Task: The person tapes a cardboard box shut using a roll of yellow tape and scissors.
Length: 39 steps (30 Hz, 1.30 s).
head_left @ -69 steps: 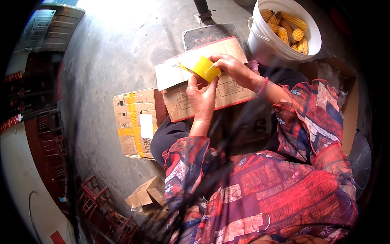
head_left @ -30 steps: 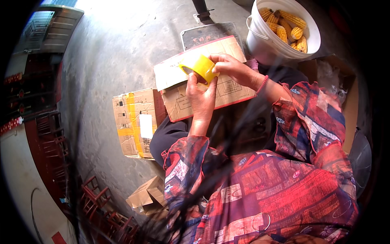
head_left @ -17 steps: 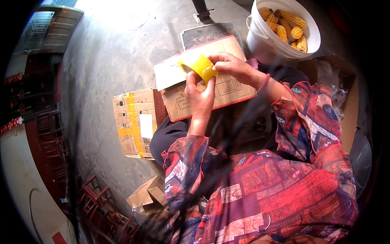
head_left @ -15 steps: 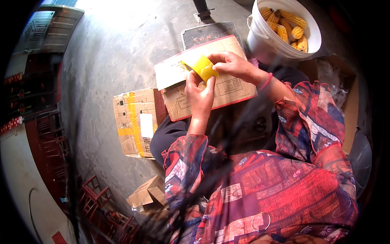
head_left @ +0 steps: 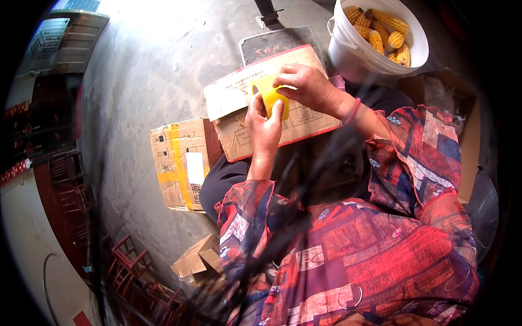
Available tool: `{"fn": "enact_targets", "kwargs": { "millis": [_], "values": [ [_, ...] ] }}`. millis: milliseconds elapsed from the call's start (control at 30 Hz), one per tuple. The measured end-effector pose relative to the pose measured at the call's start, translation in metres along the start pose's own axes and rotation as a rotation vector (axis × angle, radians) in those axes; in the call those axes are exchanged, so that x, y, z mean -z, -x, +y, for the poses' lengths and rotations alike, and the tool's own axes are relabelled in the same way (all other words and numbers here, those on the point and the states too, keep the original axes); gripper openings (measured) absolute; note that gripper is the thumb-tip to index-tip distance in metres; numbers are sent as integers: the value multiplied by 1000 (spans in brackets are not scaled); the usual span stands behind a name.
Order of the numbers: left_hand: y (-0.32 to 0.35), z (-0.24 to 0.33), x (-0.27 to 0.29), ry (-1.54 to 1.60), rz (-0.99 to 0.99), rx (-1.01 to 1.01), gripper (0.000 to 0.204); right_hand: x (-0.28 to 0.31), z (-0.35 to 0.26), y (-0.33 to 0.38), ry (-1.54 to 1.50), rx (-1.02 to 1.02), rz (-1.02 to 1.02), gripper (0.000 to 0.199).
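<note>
A roll of glossy yellow tape (head_left: 271, 98) is held above a flattened-looking cardboard carton (head_left: 307, 124) that lies across my lap. My left hand (head_left: 264, 132) grips the roll from below, its thumb on the near face and fingers at the left side. At the roll's upper right edge, my right hand (head_left: 311, 88) has thumb and fingers pinched together on the tape. Whether a loose tape end is between those fingertips is too small to tell. The carton's pale upper flap (head_left: 225, 98) lies under the hands, edged in red.
A white bucket (head_left: 348, 60) of corn cobs (head_left: 383, 35) stands at the far right. Left of my knees sits a taped cardboard box (head_left: 168, 163), with a smaller open box (head_left: 197, 255) nearer. A dark platform (head_left: 277, 43) lies beyond the carton. Red wooden stools (head_left: 128, 263) stand lower left.
The roll has turned in my left hand, showing more of its outer face. My right hand has shifted slightly up along its edge, fingers still pinching.
</note>
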State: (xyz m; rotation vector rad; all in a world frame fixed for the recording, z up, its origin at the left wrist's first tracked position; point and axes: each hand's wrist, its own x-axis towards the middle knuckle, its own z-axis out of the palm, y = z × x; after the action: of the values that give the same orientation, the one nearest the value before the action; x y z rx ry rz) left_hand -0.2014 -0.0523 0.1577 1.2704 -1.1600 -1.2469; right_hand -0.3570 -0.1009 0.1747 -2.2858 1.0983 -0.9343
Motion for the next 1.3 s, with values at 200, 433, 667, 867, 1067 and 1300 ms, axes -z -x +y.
{"fn": "enact_targets", "kwargs": {
  "millis": [200,433,667,867,1067,1300],
  "values": [
    [3,1,5,-86,-17,19,30,-14,2,1,140,43,-19,10],
    [1,-2,0,-137,-25,-6,30,-13,6,4,-2,-12,-30,12],
    [-1,-5,4,-141,9,-28,31,-4,3,1,-100,-28,-38,17],
    [3,-4,7,-165,-14,-42,34,-13,-1,1,73,12,-14,10],
    [0,-1,-1,-65,-61,24,33,-14,3,7,171,71,24,10],
    [0,1,8,51,-80,80,31,-9,5,2,-76,15,9,12]
  ]
}}
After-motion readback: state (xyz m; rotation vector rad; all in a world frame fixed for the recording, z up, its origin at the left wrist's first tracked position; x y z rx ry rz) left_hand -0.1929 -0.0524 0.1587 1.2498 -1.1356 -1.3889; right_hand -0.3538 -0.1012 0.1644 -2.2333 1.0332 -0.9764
